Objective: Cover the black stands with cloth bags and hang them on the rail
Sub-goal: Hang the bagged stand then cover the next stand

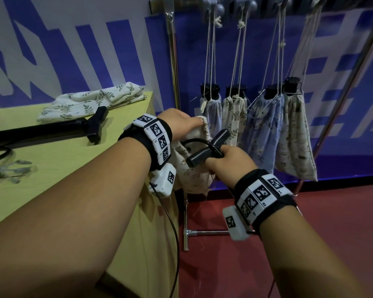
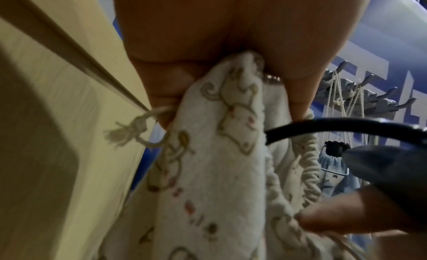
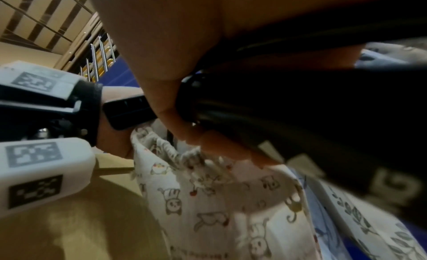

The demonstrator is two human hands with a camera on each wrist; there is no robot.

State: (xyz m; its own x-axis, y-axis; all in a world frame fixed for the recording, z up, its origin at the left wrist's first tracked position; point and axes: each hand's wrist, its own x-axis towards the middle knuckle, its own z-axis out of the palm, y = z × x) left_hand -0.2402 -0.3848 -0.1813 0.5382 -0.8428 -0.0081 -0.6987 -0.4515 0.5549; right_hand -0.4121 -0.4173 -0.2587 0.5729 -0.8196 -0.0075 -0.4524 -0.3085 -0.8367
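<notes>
My left hand (image 1: 182, 122) pinches the gathered rim of a cream cloth bag (image 1: 190, 175) with small animal prints, thumb and fingers (image 2: 302, 92) on either side of its mouth. My right hand (image 1: 228, 161) grips a black T-shaped stand (image 1: 207, 148) with a black cable, its end over the bag's mouth. The same bag (image 3: 219, 200) hangs below the stand (image 3: 300, 117) in the right wrist view. Another black stand (image 1: 52, 131) lies on the yellow table (image 1: 58, 168). Several bagged stands (image 1: 256, 125) hang by strings from the rail (image 1: 246, 3).
Folded leaf-print cloth bags (image 1: 91, 102) lie at the table's far edge. A metal rack post (image 1: 173, 67) and its foot (image 1: 186, 235) stand between the table and the hanging bags. A slanted metal bar (image 1: 342, 100) runs at the right. The floor is red.
</notes>
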